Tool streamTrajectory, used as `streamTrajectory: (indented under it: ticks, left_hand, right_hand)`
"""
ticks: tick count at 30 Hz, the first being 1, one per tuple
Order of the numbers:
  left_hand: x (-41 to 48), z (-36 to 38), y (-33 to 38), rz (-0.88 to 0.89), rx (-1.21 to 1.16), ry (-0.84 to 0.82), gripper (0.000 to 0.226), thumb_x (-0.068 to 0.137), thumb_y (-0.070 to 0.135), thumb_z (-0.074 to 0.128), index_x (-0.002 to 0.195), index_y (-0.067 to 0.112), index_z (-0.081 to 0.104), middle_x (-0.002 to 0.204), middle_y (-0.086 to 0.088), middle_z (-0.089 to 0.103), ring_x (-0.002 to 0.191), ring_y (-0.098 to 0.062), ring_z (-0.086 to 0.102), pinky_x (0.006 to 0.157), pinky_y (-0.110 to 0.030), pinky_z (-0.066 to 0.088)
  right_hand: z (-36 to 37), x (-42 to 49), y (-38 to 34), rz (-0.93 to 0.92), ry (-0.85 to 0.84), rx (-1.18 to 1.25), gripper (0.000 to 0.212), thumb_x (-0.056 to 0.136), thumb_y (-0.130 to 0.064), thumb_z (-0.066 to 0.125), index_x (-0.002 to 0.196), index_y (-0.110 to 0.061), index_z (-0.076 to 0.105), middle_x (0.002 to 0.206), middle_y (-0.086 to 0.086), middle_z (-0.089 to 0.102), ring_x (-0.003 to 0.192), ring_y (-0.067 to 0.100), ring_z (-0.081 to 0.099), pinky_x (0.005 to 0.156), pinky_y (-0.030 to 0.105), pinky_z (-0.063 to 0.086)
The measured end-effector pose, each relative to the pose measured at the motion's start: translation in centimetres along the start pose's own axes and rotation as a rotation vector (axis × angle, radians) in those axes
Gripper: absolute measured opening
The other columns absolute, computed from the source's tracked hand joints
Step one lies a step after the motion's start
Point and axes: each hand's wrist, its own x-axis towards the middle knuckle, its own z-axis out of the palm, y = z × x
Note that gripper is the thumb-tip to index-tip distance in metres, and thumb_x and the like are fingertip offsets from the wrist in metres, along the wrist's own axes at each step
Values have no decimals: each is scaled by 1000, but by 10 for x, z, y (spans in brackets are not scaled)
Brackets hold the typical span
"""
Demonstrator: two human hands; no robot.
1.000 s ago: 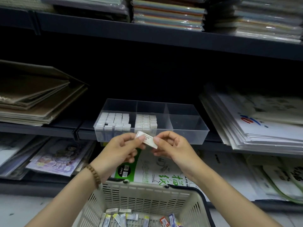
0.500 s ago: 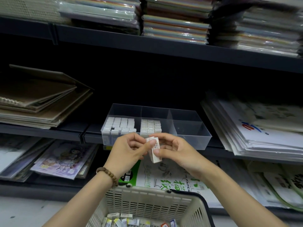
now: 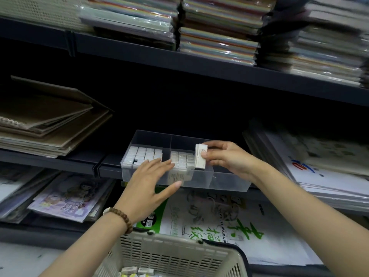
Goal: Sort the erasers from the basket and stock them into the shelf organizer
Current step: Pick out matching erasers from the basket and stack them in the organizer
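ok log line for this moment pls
right hand: holds eraser upright over organizer middle section | left hand: open, at front wall | right section: empty | basket: erasers left

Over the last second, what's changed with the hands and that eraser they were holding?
The left hand let go of the white eraser and now lies open, fingers spread, at the clear organizer's front wall. The right hand alone carried the eraser up from in front of the organizer to over the right end of its middle compartment, standing on end. The stocked erasers and the basket look unchanged.
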Motion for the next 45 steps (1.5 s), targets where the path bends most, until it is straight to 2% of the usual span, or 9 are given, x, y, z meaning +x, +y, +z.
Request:
streamTrajectory:
  ticks: [6, 9, 18, 24, 27, 33, 38, 42, 45]
  left_hand:
    - [2, 3, -5, 1, -1, 28, 75, 75, 77, 23, 139, 39, 37, 136, 32, 25, 128, 13, 14, 112, -18, 0]
    - [2, 3, -6, 7, 3, 27, 74, 76, 77, 24, 138, 39, 38, 139, 30, 30, 128, 12, 17, 114, -22, 5]
    - [3, 4, -4, 4, 8, 53, 75, 76, 81, 25, 136, 39, 42, 139, 28, 34, 129, 8, 22, 113, -21, 9]
    - [2, 4, -4, 5, 3, 48, 74, 75, 76, 26, 137, 38, 42, 143, 24, 35, 127, 10, 21, 114, -23, 9]
    - [3, 4, -4, -7, 4, 53, 76, 74, 77, 26, 137, 38, 42, 142, 25, 36, 132, 4, 23, 114, -25, 12]
    - [2, 4, -4, 11, 13, 56, 76, 76, 79, 25, 136, 36, 43, 141, 24, 37, 129, 5, 24, 113, -24, 12]
    - [3, 6, -3, 10, 4, 78, 77, 74, 76, 25, 135, 34, 45, 141, 21, 40, 126, 7, 24, 110, -21, 10]
    - [2, 5, -3, 14, 34, 71, 78, 74, 77, 24, 136, 34, 44, 141, 19, 41, 132, -2, 29, 109, -21, 11]
    - [2, 6, -3, 27, 71, 77, 78, 74, 78, 26, 135, 33, 45, 141, 17, 43, 131, -4, 32, 108, -21, 11]
  right_hand:
    - [11, 15, 2, 69, -16, -87, 38, 85, -7, 66, 122, -1, 55, 108, 14, 68, 97, 22, 68, 85, 24, 55]
    - [12, 15, 3, 36, 3, -117, 35, 84, -8, 68, 118, -4, 56, 103, 11, 69, 87, 16, 70, 71, 15, 55]
    - [11, 8, 8, -98, 0, -388, 29, 80, -15, 74, 104, -7, 59, 98, 12, 68, 78, 11, 65, 61, 10, 49]
    - [12, 9, -1, 42, -17, -259, 27, 86, -28, 66, 103, -8, 63, 100, 8, 71, 83, 17, 71, 73, 19, 57]
    - [14, 11, -2, 54, -46, -422, 30, 79, -29, 74, 98, -8, 66, 96, 4, 69, 86, 13, 67, 76, 19, 55]
    - [22, 22, -10, 191, -53, -566, 37, 81, -39, 70, 104, -11, 65, 88, -4, 69, 81, 5, 64, 67, 15, 50]
    - [24, 28, -23, 403, -142, -518, 35, 87, -21, 67, 114, 0, 62, 82, 0, 70, 65, 1, 68, 54, 10, 51]
    - [28, 34, -29, 495, -229, -489, 36, 90, -15, 61, 120, 4, 56, 115, 14, 67, 94, 15, 68, 73, 17, 55]
    - [31, 34, -31, 494, -242, -498, 34, 92, -12, 57, 121, 6, 55, 117, 15, 65, 79, 9, 66, 58, 14, 54]
